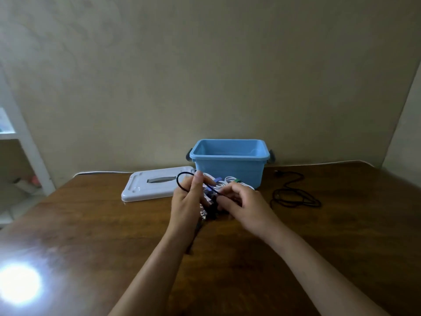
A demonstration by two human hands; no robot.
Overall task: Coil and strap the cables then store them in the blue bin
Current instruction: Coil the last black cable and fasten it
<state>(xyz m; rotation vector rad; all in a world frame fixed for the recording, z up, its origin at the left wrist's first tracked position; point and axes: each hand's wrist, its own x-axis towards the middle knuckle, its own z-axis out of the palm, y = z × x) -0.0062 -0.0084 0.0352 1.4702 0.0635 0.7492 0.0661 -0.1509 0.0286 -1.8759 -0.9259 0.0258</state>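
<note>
Brown wooden table (91, 224) is backed by a beige wall, with the blue bin (229, 169) at its far edge. A thin black cable (182, 179) is looped and gripped by the left hand (188, 201) and pinched by the right hand (245, 205), just before the bin.

Lid (157, 187) left of bin (229, 166)

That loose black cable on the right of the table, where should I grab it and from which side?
Take the black cable at its bunched loops, coming down from above with the right hand. The strands overlap there, so one pinch probably gathers several; the thin tail running back toward the bin would just drag the rest.
</note>
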